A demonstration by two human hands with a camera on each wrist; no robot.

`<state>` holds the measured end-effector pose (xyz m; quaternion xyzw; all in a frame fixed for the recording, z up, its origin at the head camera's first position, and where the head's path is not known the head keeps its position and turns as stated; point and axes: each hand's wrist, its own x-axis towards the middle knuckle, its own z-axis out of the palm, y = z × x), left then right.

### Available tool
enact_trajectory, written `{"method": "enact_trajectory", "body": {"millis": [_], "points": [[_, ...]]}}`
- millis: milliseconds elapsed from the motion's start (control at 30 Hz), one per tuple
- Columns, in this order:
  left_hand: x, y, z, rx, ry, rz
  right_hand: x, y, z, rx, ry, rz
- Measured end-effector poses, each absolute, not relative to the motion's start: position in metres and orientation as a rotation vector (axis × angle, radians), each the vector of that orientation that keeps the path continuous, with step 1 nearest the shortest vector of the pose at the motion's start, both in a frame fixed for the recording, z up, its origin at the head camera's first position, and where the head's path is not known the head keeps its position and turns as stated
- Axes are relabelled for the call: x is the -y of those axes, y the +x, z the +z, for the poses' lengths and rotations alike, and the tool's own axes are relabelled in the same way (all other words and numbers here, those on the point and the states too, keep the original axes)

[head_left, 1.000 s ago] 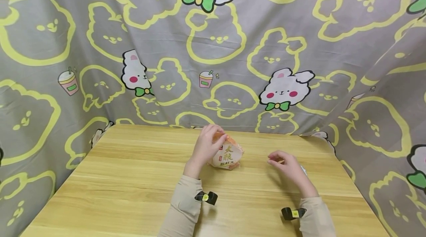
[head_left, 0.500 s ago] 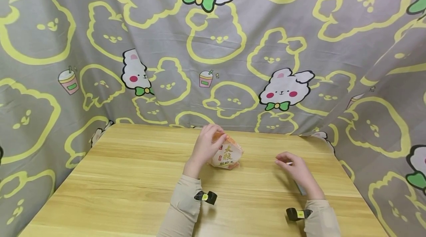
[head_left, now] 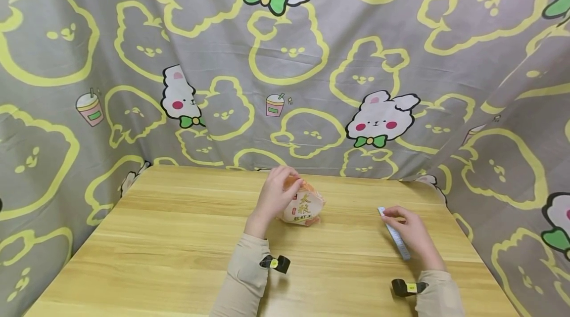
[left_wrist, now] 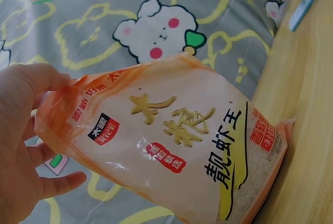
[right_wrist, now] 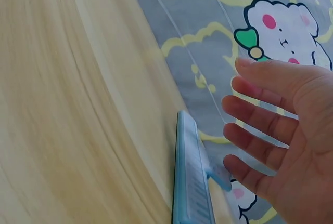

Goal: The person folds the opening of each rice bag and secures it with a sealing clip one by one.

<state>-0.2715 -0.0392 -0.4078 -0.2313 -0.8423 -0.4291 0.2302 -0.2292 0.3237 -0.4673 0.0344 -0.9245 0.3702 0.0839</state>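
Observation:
My left hand (head_left: 277,193) grips the gathered top of a rice bag (left_wrist: 171,125), orange and cream with gold and black lettering, standing on the table. Its tilted front fills much of the left wrist view, where fingers of the left hand (left_wrist: 36,130) show at the bag's upper corner. To the right lies a long, narrow light-blue bag clip (head_left: 394,234) with a small side tab. My right hand (head_left: 409,230) hovers beside its far end; in the right wrist view this hand (right_wrist: 276,125) has its fingers spread and loosely bent, with nothing between them.
The wooden table (head_left: 156,248) extends to both sides and toward me. A grey curtain (head_left: 222,60) with yellow outlines and white rabbits hangs behind and along both sides of it. A black wrist camera (head_left: 405,287) sits at each cuff.
My right hand has drawn right and slightly toward me. The blue clip, earlier mostly hidden behind that hand, now shows along its length. My left hand and the bag stay still.

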Motion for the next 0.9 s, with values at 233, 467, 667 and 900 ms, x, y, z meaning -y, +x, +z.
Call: {"method": "enact_trajectory", "body": {"millis": [233,467,667,900], "points": [[0.039,-0.272,-0.409,2.318,-0.632,-1.175,-0.335,-0.228,-0.47,2.727,0.073,1.064],[0.039,-0.273,-0.409,2.313,-0.639,-1.164,-0.344,-0.227,-0.476,2.73,0.022,1.067],[0.039,-0.273,-0.409,2.318,-0.642,-1.171,-0.35,-0.225,-0.48,2.737,-0.017,1.077],[0.039,-0.273,-0.409,2.324,-0.636,-1.168,-0.355,-0.224,-0.485,2.797,-0.04,1.1]]}}
